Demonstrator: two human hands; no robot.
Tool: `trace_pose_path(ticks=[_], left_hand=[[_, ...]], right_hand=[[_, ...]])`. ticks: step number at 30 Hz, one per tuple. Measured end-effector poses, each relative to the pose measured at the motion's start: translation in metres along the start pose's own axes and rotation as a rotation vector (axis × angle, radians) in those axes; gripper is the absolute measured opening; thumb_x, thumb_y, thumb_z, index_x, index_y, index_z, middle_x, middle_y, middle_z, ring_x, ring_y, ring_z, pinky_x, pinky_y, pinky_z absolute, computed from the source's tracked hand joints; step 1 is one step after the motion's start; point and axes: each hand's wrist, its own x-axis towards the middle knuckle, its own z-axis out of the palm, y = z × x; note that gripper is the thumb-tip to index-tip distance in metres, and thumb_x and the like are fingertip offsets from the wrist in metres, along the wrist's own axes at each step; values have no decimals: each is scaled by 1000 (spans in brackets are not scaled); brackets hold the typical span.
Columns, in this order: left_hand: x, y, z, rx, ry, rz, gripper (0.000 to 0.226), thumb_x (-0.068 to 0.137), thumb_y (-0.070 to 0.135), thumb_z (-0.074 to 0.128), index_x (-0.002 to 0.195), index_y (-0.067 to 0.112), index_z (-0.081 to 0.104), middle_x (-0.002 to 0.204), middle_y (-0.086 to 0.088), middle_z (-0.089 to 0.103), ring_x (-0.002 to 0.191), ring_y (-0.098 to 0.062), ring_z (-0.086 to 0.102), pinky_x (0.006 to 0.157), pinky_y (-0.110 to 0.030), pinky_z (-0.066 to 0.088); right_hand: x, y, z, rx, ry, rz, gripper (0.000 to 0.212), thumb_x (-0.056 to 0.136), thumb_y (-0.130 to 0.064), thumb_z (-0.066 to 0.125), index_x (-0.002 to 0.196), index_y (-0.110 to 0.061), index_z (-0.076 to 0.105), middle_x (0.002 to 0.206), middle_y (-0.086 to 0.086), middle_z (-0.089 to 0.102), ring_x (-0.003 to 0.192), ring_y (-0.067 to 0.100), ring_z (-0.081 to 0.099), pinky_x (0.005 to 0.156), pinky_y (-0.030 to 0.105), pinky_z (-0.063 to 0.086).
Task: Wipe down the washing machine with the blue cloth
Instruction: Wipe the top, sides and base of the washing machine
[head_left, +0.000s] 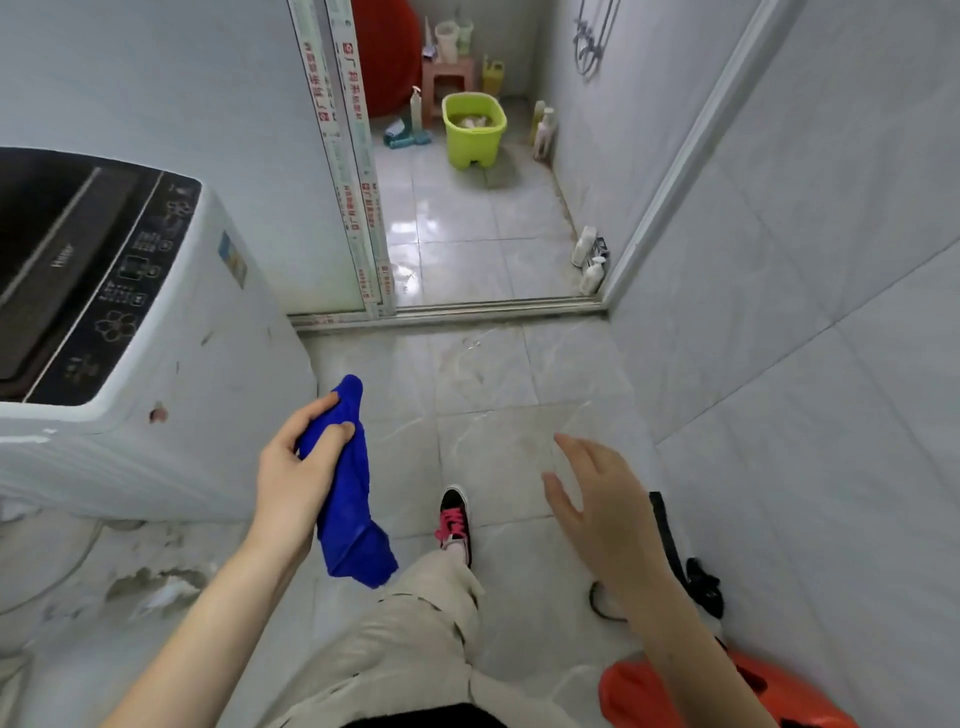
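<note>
Bottom right, cut off by the frame edge: an orange object (727, 691), kind unclear. Just beyond, left hand (296, 467) curled round the blue cloth (348, 499), held in the air just beside the washing machine (171, 415), lower end hanging loose. Right hand (597, 499) empty, fingers straight and spread above the floor (493, 374). On the machine's dark control panel (124, 291), a pale brand word, too blurred to read. Side sticker (232, 258), blue and yellow, likewise. Farther off, red characters down the door frame (332, 130), illegible. Beyond, a green tub (474, 127).
</note>
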Motion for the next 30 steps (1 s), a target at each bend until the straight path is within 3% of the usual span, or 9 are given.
trace_pose_path(ticks=[6, 9, 16, 20, 24, 30], left_hand=[[112, 15, 65, -135, 128, -123, 28, 90, 21, 62, 114, 33, 67, 115, 5, 67, 83, -10, 62, 66, -24, 48], [162, 46, 100, -176, 116, -113, 28, 88, 21, 63, 112, 34, 67, 115, 1, 67, 86, -17, 62, 71, -31, 51], [236, 113, 152, -169, 206, 4, 31, 90, 20, 61, 118, 32, 66, 117, 14, 65, 101, -9, 62, 79, -25, 49], [261, 111, 162, -193, 394, -57, 30, 90, 23, 61, 117, 34, 66, 114, 13, 65, 97, -14, 62, 74, -28, 50], [270, 100, 175, -231, 659, -115, 31, 91, 22, 60, 120, 32, 64, 110, 14, 63, 90, -7, 59, 68, -23, 46], [253, 92, 214, -422, 1098, -211, 30, 89, 23, 61, 117, 32, 67, 112, 12, 66, 100, -14, 62, 82, -27, 49]], right_hand=[[138, 52, 4, -115, -75, -46, 54, 98, -45, 42, 128, -7, 66, 114, 8, 72, 103, 28, 69, 79, 39, 60], [211, 71, -3, -176, -105, -129, 53, 99, -43, 41, 130, -7, 65, 114, 8, 72, 104, 28, 69, 82, 39, 60], [360, 80, -5, -170, -75, -394, 48, 98, -37, 45, 128, -5, 67, 113, 10, 72, 102, 29, 68, 83, 43, 60], [437, 84, 20, -145, -179, -595, 50, 99, -39, 42, 135, -10, 62, 126, 10, 67, 116, 33, 63, 95, 47, 55], [511, 85, 50, -129, -281, -797, 53, 98, -42, 39, 143, -18, 55, 141, 7, 59, 134, 38, 51, 108, 54, 46], [599, 64, 84, -35, -460, -1111, 54, 98, -43, 39, 144, -18, 53, 139, 11, 60, 127, 41, 54, 103, 54, 50]])
